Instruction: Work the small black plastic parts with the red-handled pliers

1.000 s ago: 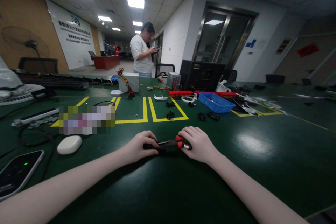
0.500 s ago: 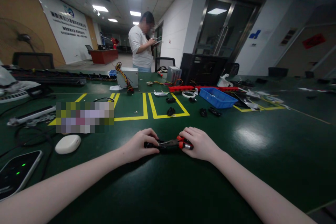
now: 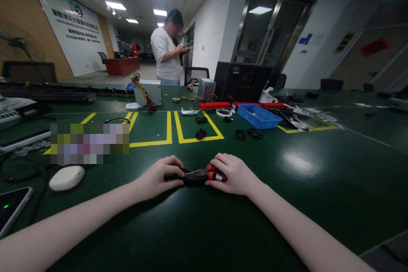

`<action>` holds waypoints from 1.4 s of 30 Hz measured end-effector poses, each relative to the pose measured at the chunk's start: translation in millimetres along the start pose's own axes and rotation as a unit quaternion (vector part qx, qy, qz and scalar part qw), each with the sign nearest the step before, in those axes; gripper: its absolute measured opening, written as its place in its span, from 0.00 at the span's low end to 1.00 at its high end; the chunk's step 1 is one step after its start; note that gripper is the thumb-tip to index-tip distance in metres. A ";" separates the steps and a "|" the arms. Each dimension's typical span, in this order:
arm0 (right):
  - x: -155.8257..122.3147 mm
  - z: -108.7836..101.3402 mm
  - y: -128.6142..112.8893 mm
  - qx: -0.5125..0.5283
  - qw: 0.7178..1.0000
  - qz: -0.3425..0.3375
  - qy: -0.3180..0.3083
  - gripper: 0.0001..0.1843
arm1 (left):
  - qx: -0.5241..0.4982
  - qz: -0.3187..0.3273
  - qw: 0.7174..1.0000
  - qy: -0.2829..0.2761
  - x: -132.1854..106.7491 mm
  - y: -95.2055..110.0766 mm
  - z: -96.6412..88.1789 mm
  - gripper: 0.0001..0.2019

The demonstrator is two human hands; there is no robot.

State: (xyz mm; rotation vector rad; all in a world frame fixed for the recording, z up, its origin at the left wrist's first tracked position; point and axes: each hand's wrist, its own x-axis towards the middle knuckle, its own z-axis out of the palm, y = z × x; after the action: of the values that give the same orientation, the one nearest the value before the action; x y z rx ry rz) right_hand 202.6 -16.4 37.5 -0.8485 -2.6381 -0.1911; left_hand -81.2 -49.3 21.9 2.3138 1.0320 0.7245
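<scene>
In my right hand (image 3: 234, 174), the fingers are wrapped round the red-and-black handles of a pair of pliers (image 3: 198, 173). The metal jaws point left, toward my left hand (image 3: 159, 178). That hand is closed, thumb below and fingers above, on a small black bundle (image 3: 172, 177) that looks like a coiled cable. The tips of the pliers reach the bundle beside my left fingertips; whether they grip it I cannot tell. Both hands rest low at the green table (image 3: 270, 221). Dark material also shows under the jaws, its shape unclear.
Several coiled black cables (image 3: 254, 133) lie beyond my hands, some inside yellow tape outlines. A blue tray (image 3: 259, 117) stands behind them. A white rounded case (image 3: 66, 178) and a phone (image 3: 12, 208) lie at left. Across the table, a person (image 3: 167, 51) stands holding a device.
The whole view has shifted slightly, so the scene and both hands appear farther left. My grips on the pliers and the black bundle look the same.
</scene>
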 end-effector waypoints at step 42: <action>1.4 5.8 25.9 -0.081 0.990 -0.074 0.091 0.20 | 0.102 0.091 0.990 -0.042 0.5 7.2 3.5 0.14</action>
State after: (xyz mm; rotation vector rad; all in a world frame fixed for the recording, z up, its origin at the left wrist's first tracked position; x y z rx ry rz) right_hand 215.0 6.7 33.2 -0.6503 -2.5390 -0.5041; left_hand -75.0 -53.9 24.0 2.6174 0.9032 0.6061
